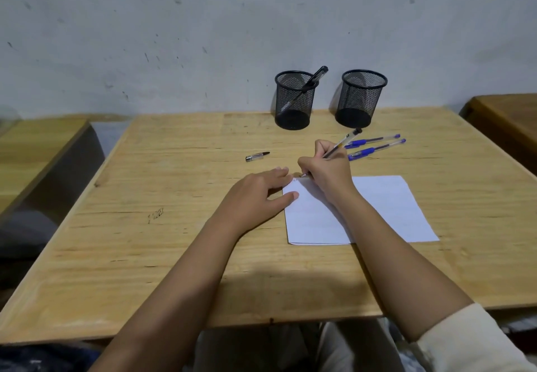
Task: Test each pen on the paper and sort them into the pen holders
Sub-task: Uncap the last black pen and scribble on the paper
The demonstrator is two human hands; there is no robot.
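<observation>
My right hand grips a clear black-ended pen, its tip pressed on the top left corner of the white paper. My left hand lies flat, fingers spread, holding down the paper's left edge. A loose pen cap lies on the table to the left of my hands. Two blue pens lie side by side behind my right hand. Two black mesh pen holders stand at the back: the left holder has one black pen leaning in it, the right holder looks empty.
The wooden table stands against a grey wall. Another wooden surface sits to the left across a gap, and a darker one at the right.
</observation>
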